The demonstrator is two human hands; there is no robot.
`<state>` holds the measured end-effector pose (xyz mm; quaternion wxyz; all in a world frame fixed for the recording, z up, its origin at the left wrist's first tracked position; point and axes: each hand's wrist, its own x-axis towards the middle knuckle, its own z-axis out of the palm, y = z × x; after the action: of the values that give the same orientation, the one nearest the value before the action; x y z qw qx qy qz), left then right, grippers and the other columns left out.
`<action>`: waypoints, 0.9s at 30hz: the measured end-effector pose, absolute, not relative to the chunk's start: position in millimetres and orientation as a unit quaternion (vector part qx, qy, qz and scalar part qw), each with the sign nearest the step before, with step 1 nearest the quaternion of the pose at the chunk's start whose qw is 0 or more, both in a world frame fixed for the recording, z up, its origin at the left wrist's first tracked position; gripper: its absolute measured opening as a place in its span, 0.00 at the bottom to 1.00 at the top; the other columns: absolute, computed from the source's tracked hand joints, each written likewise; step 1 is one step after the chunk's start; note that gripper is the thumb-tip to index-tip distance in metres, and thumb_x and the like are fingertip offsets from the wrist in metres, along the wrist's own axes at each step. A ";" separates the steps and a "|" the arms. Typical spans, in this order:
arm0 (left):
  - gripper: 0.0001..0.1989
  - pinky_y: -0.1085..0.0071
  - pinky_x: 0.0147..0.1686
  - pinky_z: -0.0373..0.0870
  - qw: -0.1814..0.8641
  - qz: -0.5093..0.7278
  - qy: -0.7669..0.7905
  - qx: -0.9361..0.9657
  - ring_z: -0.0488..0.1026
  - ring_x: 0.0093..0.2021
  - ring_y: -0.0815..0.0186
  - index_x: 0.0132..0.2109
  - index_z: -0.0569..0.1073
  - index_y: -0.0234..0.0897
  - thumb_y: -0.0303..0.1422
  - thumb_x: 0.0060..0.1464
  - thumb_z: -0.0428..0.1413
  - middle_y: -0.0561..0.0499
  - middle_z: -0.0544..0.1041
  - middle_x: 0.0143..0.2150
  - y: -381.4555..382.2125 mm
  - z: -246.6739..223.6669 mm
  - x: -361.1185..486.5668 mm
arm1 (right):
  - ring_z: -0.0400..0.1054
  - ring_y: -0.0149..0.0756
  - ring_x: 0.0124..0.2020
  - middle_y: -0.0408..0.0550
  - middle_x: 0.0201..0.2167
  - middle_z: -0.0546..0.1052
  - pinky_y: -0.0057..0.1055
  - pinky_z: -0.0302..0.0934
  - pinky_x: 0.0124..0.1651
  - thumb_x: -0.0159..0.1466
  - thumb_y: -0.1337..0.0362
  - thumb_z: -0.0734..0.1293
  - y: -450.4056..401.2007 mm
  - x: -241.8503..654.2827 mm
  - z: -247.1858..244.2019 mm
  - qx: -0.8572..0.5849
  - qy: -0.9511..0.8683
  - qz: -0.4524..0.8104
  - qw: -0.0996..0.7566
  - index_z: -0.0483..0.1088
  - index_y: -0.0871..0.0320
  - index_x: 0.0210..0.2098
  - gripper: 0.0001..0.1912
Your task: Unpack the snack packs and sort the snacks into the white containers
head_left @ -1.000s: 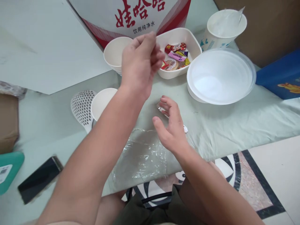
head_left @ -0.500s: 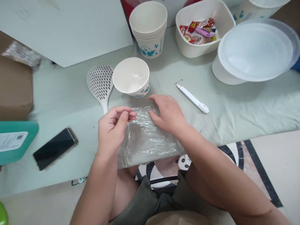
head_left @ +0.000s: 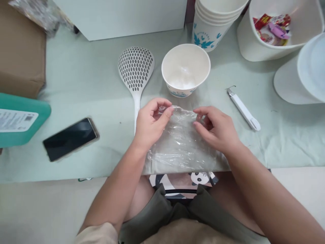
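Note:
A transparent plastic bag [head_left: 181, 145], thin and crinkled, lies flat at the front edge of the table. My left hand [head_left: 154, 120] pinches its upper left edge between thumb and fingers. At the upper right edge, my right hand [head_left: 215, 127] has its fingers curled around a bit of the film, the thumb slightly lower. Just beyond the bag stands a white paper bowl [head_left: 186, 69] with blue leaf prints, its inside bare. A white slotted skimmer [head_left: 136, 69] lies left of the bowl, its handle partly behind my left hand.
Right of my right hand lies a white utility knife [head_left: 243, 110]. Stacked paper cups [head_left: 212, 32], a white bin [head_left: 266, 51] of wrapped candies and a lidded tub [head_left: 291, 81] stand behind. On the left are a phone [head_left: 71, 139], a green container [head_left: 38, 117] and a cardboard box [head_left: 22, 57].
My right hand has come down onto the bag's upper edge and closed on it. My left hand now grips the edge opposite. The camera view has shifted left.

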<state>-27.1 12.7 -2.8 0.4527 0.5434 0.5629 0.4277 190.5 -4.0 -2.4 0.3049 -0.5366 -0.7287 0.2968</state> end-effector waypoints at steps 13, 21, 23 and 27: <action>0.25 0.72 0.33 0.74 0.528 0.489 0.516 0.465 0.79 0.32 0.68 0.52 0.73 0.43 0.52 0.56 0.65 0.51 0.84 0.40 19.3 -3.4 -35.1 | 0.55 0.28 0.18 0.37 0.20 0.66 0.30 0.51 0.24 0.61 0.61 0.69 -8.1 197.9 2.9 -0.598 -0.626 0.363 0.345 0.73 0.53 0.36 0.04; 0.39 0.66 0.44 0.79 0.772 0.333 0.419 0.342 0.84 0.45 0.59 0.59 0.70 0.39 0.49 0.44 0.72 0.44 0.85 0.49 16.7 13.9 -42.4 | 0.57 0.28 0.18 0.37 0.21 0.65 0.29 0.51 0.21 0.64 0.58 0.70 -8.4 215.1 13.3 -0.536 -0.321 0.533 0.571 0.64 0.50 0.31 0.11; 0.39 0.68 0.38 0.78 0.787 0.337 0.408 0.318 0.83 0.42 0.61 0.59 0.70 0.39 0.49 0.44 0.72 0.43 0.85 0.50 16.4 13.3 -40.4 | 0.58 0.28 0.18 0.38 0.22 0.67 0.30 0.52 0.22 0.63 0.57 0.71 -9.5 219.2 14.9 -0.511 -0.280 0.551 0.598 0.64 0.50 0.30 0.11; 0.36 0.78 0.21 0.59 0.819 0.265 0.377 0.342 0.69 0.22 0.76 0.58 0.73 0.37 0.45 0.45 0.72 0.41 0.86 0.45 14.3 8.5 -34.0 | 0.56 0.28 0.16 0.37 0.25 0.73 0.32 0.51 0.21 0.60 0.53 0.73 -15.5 230.9 18.9 -0.474 -0.260 0.590 0.600 0.65 0.49 0.30 0.14</action>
<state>-34.0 14.3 8.5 0.8188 0.3419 0.3772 0.2653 230.9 -15.5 18.9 0.6001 -0.4740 -0.2598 0.5897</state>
